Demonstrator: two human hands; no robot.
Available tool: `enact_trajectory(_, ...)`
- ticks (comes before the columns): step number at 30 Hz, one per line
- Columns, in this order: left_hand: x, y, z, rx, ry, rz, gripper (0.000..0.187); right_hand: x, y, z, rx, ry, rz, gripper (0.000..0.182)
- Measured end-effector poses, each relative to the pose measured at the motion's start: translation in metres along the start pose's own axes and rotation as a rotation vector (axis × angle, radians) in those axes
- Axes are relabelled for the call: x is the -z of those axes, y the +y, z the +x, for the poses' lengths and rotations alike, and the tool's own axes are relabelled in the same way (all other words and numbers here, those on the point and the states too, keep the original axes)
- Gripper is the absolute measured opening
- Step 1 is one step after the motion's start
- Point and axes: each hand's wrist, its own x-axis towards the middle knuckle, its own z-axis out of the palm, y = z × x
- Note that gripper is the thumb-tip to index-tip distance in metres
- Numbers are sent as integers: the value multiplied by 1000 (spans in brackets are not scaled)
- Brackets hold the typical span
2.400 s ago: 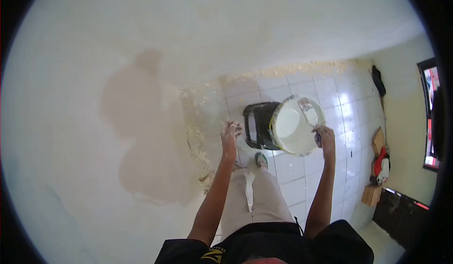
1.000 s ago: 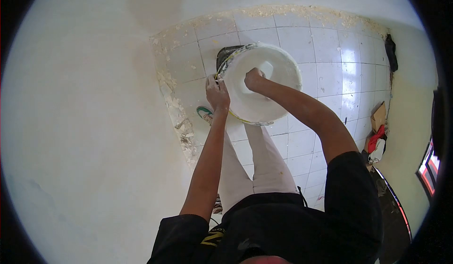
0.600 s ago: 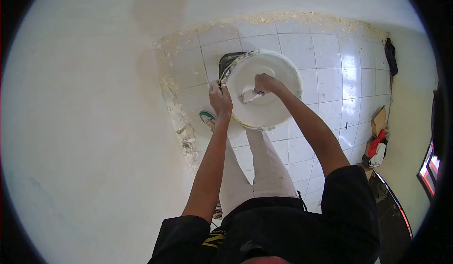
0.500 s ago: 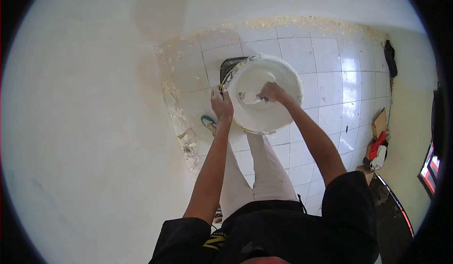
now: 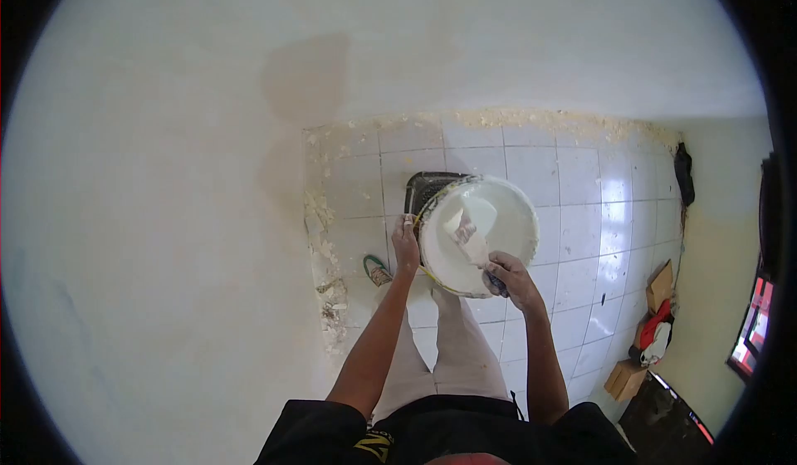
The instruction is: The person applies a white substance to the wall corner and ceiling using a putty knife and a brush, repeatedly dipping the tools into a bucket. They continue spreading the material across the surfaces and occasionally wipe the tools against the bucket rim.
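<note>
A round white bucket (image 5: 531,226) holds a pale, creamy compound, with smears along its rim. My left hand (image 5: 406,249) grips the bucket's left edge, beside a yellow strip that may be its handle. In my right hand (image 5: 513,279), closed around the dark handle, is a putty knife (image 5: 473,247). Its blade points up and left over the bucket's mouth and carries white compound. Behind the bucket on the left, a black ridged tray (image 5: 426,186) is partly covered by it.
White floor tiles (image 5: 577,187) surround the bucket, with flaked paint debris (image 5: 330,299) along the wall base. My green-trimmed shoe (image 5: 375,271) is left of the bucket. Cardboard boxes (image 5: 625,379), a red and white cloth bundle (image 5: 656,332) and a black item (image 5: 683,174) lie along the right wall.
My right hand has drawn back toward me, to the bucket's near right edge, lifting the putty knife with compound on it. My left hand stays at the bucket's edge. The view has tilted up.
</note>
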Motion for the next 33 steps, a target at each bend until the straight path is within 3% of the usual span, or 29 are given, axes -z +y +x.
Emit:
enact_trajectory(3, 11, 9, 12, -67, 6, -5, 27, -44, -42, 38, 33, 16, 59, 15)
enact_trajectory(5, 18, 26, 16, 265, -8, -227, 27, -71, -62, 77, 138, 70, 105, 17)
enact_trajectory(8, 33, 22, 39, 304, -22, -245, 27, -101, -82, 157, 362, 115, 88, 20)
enact_trajectory(12, 62, 15, 78, 341, -76, -245, 26, -123, -117, 269, 276, 295, 33, 19)
enact_trajectory(16, 98, 38, 115, 329, -182, -242, 23, -142, -170, 327, 258, 397, 92, 19)
enact_trajectory(18, 113, 41, 133, 325, -204, -239, 23, -152, -201, 337, 258, 469, 84, 18)
enact_trajectory(21, 128, 57, 157, 315, -246, -242, 23, -173, -265, 313, 433, 531, 10, 18)
enact_trajectory(23, 132, 70, 170, 307, -264, -252, 23, -195, -311, 278, 661, 533, -4, 17)
enact_trajectory(25, 132, 86, 182, 313, -280, -237, 22, -215, -344, 242, 716, 537, 26, 19)
enact_trajectory(27, 130, 95, 192, 289, -295, -251, 22, -229, -357, 219, 768, 540, 60, 21)
enact_trajectory(29, 126, 103, 198, 271, -304, -265, 22, -234, -361, 212, 947, 504, 100, 23)
enact_trajectory(33, 119, 102, 203, 275, -300, -257, 22, -196, -326, 296, 851, 566, 14, 27)
